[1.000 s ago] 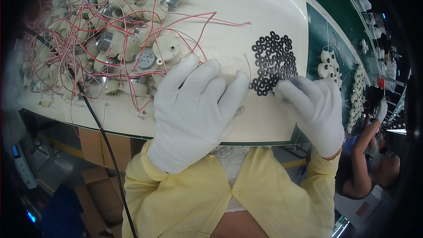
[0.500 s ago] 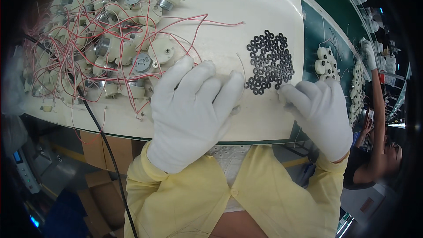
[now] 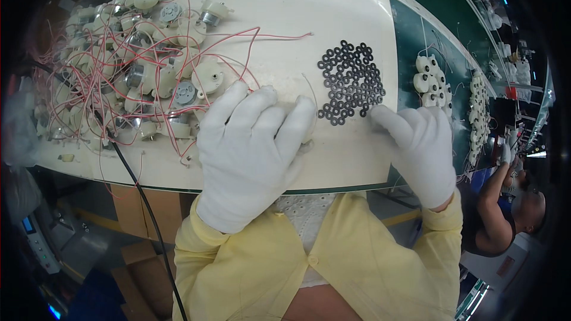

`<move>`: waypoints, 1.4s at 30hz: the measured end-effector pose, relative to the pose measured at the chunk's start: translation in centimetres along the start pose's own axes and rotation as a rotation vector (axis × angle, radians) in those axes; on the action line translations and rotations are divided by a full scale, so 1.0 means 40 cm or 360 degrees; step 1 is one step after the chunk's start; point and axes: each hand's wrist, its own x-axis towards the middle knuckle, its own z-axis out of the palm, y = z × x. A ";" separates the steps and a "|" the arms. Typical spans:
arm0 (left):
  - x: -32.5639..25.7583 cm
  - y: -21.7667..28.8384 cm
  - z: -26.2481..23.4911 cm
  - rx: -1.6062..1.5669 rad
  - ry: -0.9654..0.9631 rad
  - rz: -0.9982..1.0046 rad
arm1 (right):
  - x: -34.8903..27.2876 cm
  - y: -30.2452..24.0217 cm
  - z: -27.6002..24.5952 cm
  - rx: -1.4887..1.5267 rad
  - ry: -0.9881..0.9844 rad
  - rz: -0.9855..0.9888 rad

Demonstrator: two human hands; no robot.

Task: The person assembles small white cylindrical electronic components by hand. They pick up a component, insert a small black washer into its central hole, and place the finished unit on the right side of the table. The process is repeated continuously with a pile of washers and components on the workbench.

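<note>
My left hand (image 3: 253,154), in a white glove, rests palm-down on the white table with its fingers bent over something mostly hidden. A small pale edge (image 3: 306,146) of it shows below the thumb, and a thin pale wire (image 3: 311,86) stands out above the thumb. Just left of that hand lies a heap of cream gear motors (image 3: 208,77) with tangled red and white wires. My right hand (image 3: 419,145), also gloved, has its fingers curled together; what they hold, if anything, is hidden. Its fingertips are beside a flat cluster of small black rings (image 3: 351,83).
Cream round parts with black rings (image 3: 433,80) stand on a green mat to the right, with another row (image 3: 479,113) farther right. A black cable (image 3: 140,187) hangs over the table's front edge. A co-worker (image 3: 496,214) sits at right. Cardboard boxes (image 3: 146,211) stand below.
The view has shifted, so the table's contents appear farther left. My right hand's fingertips have drawn in close to the rings' lower edge. The co-worker's raised arm has come down.
</note>
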 end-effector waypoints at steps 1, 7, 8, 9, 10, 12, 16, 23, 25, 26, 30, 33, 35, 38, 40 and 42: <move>-0.001 0.000 0.000 -0.0006 0.0000 0.0006 | -0.011 -0.003 0.012 -0.0014 0.0098 0.0058; 0.003 0.000 -0.010 0.0017 -0.0069 0.0037 | -0.119 -0.029 -0.012 0.0113 -0.0111 0.0105; 0.003 -0.001 -0.011 0.0011 -0.0084 0.0046 | -0.133 -0.036 -0.015 0.0233 -0.0140 0.0182; 0.002 -0.003 -0.012 0.0007 -0.0098 0.0054 | -0.148 -0.035 -0.022 0.0332 -0.0150 0.0188; 0.004 -0.004 -0.014 -0.0001 -0.0113 0.0058 | -0.164 -0.029 -0.036 0.0429 -0.0163 0.0193; 0.013 -0.001 -0.022 -0.0009 -0.0156 0.0046 | -0.184 -0.017 -0.054 0.0572 -0.0109 0.0246; 0.021 0.005 -0.028 0.0027 -0.0205 0.0045 | -0.160 -0.024 -0.052 0.0553 0.0128 0.0520; 0.023 0.006 -0.027 0.0067 -0.0185 0.0083 | -0.105 -0.007 0.106 0.0204 0.0563 0.0402; 0.023 0.006 -0.025 0.0068 -0.0157 0.0098 | -0.095 0.021 0.118 0.0109 0.0604 0.0461; 0.025 0.006 -0.029 0.0037 -0.0170 0.0110 | -0.090 0.033 0.118 0.0093 0.0580 0.0517; 0.017 0.003 -0.045 -0.0070 -0.0077 0.0149 | -0.092 0.043 0.075 0.0218 0.0560 0.0709; 0.010 0.017 -0.063 -0.0088 0.0064 0.0074 | -0.099 -0.009 0.023 0.0831 0.0626 0.0774; 0.018 0.042 -0.074 -0.0114 0.0120 0.0047 | -0.111 -0.045 -0.010 0.1598 0.0505 0.0652; 0.048 0.095 -0.077 -0.0185 0.0127 0.0107 | -0.060 -0.136 0.025 0.2529 0.0524 0.0380; 0.056 0.125 -0.044 -0.0083 0.0276 0.0093 | -0.033 -0.175 0.042 0.2756 0.0471 0.0401; 0.062 0.131 -0.036 -0.0006 0.0314 0.0065 | -0.021 -0.199 0.032 0.3099 0.0418 0.0654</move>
